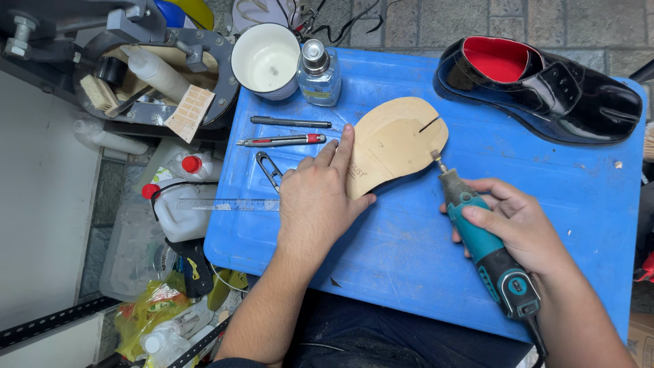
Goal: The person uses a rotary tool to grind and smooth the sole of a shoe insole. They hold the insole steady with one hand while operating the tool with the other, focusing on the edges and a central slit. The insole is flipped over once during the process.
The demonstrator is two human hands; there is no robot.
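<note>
Hands on insole (395, 143), rotary tool (485, 247)

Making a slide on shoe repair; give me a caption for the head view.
Left hand pins a tan insole to the blue board; right hand holds a rotary tool at its edge.
</note>
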